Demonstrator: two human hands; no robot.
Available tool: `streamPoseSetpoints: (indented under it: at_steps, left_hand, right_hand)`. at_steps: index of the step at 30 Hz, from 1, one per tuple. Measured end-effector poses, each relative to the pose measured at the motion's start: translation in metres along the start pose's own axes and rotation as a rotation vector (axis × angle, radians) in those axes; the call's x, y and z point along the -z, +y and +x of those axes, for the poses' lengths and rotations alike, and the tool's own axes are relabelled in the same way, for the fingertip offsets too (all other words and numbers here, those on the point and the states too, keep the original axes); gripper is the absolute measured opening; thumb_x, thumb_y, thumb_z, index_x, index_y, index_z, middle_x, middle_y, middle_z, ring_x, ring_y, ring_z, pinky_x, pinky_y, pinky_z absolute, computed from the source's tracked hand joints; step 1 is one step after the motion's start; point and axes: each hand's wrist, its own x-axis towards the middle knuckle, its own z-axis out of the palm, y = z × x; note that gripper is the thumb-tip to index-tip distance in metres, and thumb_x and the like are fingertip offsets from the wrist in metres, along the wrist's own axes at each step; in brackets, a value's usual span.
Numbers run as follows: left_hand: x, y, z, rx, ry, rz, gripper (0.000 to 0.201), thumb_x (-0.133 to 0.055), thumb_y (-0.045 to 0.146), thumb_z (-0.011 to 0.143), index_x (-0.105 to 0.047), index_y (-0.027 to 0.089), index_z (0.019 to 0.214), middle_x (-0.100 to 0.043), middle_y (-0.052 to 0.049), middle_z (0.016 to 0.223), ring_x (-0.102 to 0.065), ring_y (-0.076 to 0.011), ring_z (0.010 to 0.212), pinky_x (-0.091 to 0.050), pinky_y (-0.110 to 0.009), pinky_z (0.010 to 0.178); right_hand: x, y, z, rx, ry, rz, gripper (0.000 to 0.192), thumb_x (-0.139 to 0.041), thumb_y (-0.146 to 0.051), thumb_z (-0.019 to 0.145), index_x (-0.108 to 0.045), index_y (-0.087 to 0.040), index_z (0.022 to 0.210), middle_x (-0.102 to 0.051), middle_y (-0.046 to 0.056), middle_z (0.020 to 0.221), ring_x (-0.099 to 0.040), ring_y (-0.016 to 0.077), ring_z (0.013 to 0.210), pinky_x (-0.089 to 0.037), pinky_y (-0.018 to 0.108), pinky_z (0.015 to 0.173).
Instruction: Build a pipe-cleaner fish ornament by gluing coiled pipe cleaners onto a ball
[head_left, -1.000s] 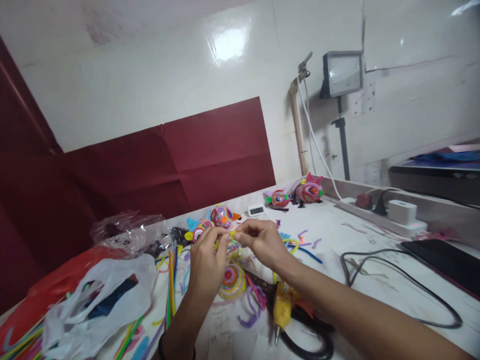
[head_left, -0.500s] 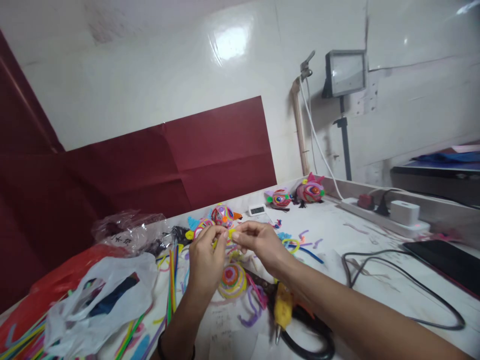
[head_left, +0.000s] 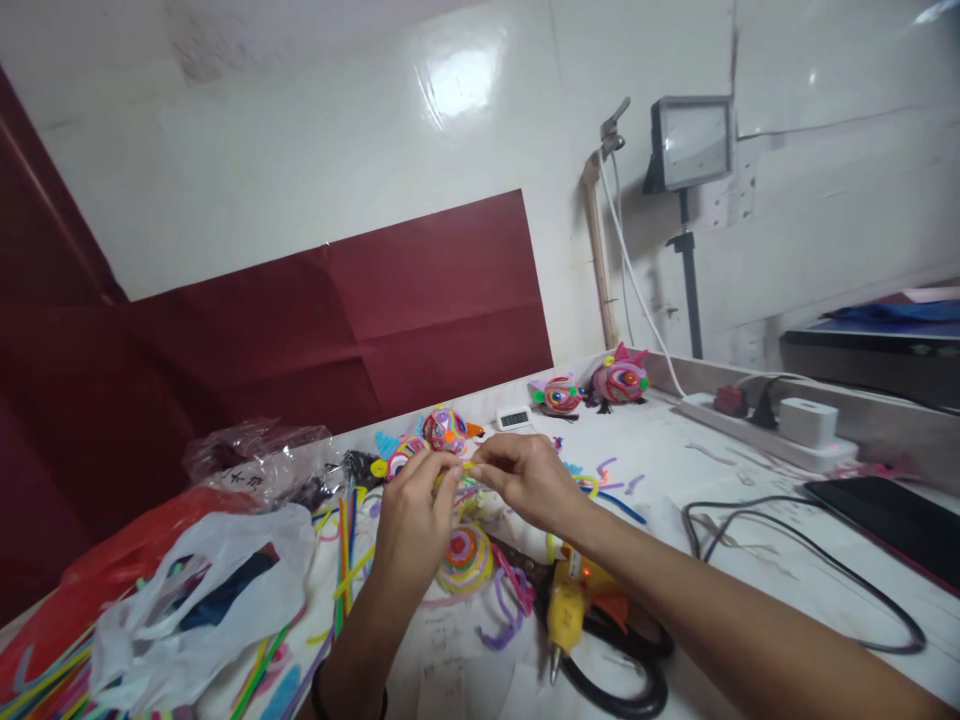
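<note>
My left hand (head_left: 414, 515) and my right hand (head_left: 529, 482) meet above the table, both with fingers pinched. Between their fingertips shows a short bit of yellow pipe cleaner (head_left: 469, 467); the fingers hide the rest. Below them lies a round coil of pipe cleaners (head_left: 459, 560) with a red and orange centre, partly behind my left hand. A yellow glue gun (head_left: 566, 612) with a small lit light lies under my right forearm, over black-handled scissors (head_left: 651, 690). A yellow strip (head_left: 354, 575) slants out beside my left wrist.
Colourful pipe-cleaner fish (head_left: 450, 430) and a small digital timer (head_left: 514, 418) stand at the back, with more fish (head_left: 621, 378) farther right. Plastic bags (head_left: 217, 600) and loose pipe cleaners lie left. A power strip (head_left: 772, 435), cable and dark phone (head_left: 892, 525) occupy the right.
My hands stay together, with the fingers slightly shifted and less yellow showing between them. A yellow strip now shows by my left wrist. More of the glue gun is uncovered.
</note>
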Motion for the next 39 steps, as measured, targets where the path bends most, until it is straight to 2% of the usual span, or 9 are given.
streamPoseSetpoints:
  at_steps: [5,10,17,24,28,32,35,37,39]
  left_hand:
    - [0.000,0.001,0.001,0.065,0.044,-0.041,0.014,-0.051,0.018,0.086,-0.063,0.017,0.080,-0.066,-0.003,0.079,-0.061,-0.0162,0.077,-0.044,-0.026,0.071]
    - [-0.002,0.005,0.002,0.171,0.089,-0.101,0.015,-0.053,0.023,0.082,-0.064,0.018,0.074,-0.065,-0.001,0.070,-0.060,-0.0154,0.066,-0.044,-0.026,0.064]
    - [-0.005,0.006,0.003,0.300,0.108,-0.180,0.015,-0.056,0.029,0.079,-0.066,0.019,0.074,-0.067,0.000,0.069,-0.059,-0.0153,0.063,-0.045,-0.026,0.064]
    - [-0.003,0.002,0.003,0.266,0.098,-0.172,0.015,-0.054,0.027,0.080,-0.066,0.019,0.075,-0.068,-0.001,0.072,-0.061,-0.0165,0.066,-0.045,-0.027,0.065]
    - [0.000,-0.002,0.002,0.147,0.091,-0.075,0.015,-0.050,0.021,0.083,-0.063,0.019,0.076,-0.067,-0.003,0.077,-0.062,-0.0181,0.074,-0.045,-0.029,0.070]
    - [0.002,-0.003,0.001,0.052,0.040,0.004,0.017,-0.046,0.017,0.087,-0.062,0.019,0.081,-0.067,-0.004,0.081,-0.062,-0.0189,0.080,-0.044,-0.030,0.073]
    - [0.001,-0.001,-0.001,0.021,0.000,0.052,0.018,-0.045,0.016,0.088,-0.061,0.020,0.082,-0.066,-0.004,0.082,-0.062,-0.0191,0.082,-0.044,-0.030,0.072]
    - [0.001,0.001,-0.002,0.016,-0.016,0.083,0.018,-0.044,0.016,0.089,-0.061,0.019,0.083,-0.065,-0.004,0.083,-0.062,-0.0189,0.081,-0.044,-0.030,0.072]
    - [0.001,0.003,-0.003,0.011,-0.033,0.115,0.019,-0.044,0.017,0.090,-0.062,0.019,0.084,-0.064,-0.004,0.083,-0.061,-0.0187,0.080,-0.043,-0.030,0.072]
  right_hand:
    - [-0.007,0.004,0.000,-0.160,0.056,0.187,0.007,-0.068,-0.020,0.069,-0.069,-0.016,0.063,-0.058,-0.002,0.050,-0.049,0.0115,0.048,-0.036,0.024,0.049]
    - [-0.014,0.003,-0.002,-0.301,0.110,0.432,0.023,-0.075,-0.037,0.061,-0.066,-0.016,0.059,-0.057,-0.002,0.046,-0.049,0.0109,0.043,-0.040,0.024,0.044]
    - [-0.019,-0.006,-0.005,-0.431,0.165,0.661,0.026,-0.082,-0.036,0.052,-0.067,-0.015,0.059,-0.060,-0.002,0.047,-0.053,0.0102,0.044,-0.046,0.024,0.047]
    - [-0.026,-0.001,-0.006,-0.499,0.135,0.739,0.035,-0.081,-0.043,0.052,-0.065,-0.015,0.064,-0.062,-0.001,0.053,-0.057,0.0101,0.047,-0.050,0.025,0.051]
    - [-0.020,0.006,-0.003,-0.407,0.050,0.637,0.036,-0.082,-0.039,0.053,-0.068,-0.015,0.074,-0.062,-0.003,0.054,-0.056,0.0116,0.048,-0.049,0.027,0.052]
    - [-0.010,0.011,0.000,-0.249,0.031,0.453,0.021,-0.081,-0.025,0.061,-0.073,-0.018,0.079,-0.064,-0.001,0.062,-0.054,0.0129,0.058,-0.044,0.027,0.058]
    - [-0.003,0.010,0.001,-0.022,0.012,0.150,0.006,-0.073,-0.015,0.072,-0.074,-0.019,0.075,-0.065,0.001,0.071,-0.055,0.0150,0.069,-0.042,0.028,0.067]
    - [0.000,0.007,0.001,0.142,-0.027,-0.085,0.009,-0.068,-0.011,0.077,-0.073,-0.018,0.076,-0.063,0.002,0.070,-0.056,0.0154,0.070,-0.042,0.028,0.068]
    - [0.003,0.004,0.000,0.215,-0.070,-0.205,0.010,-0.066,-0.009,0.079,-0.072,-0.017,0.077,-0.064,0.003,0.070,-0.058,0.0155,0.070,-0.042,0.026,0.066]
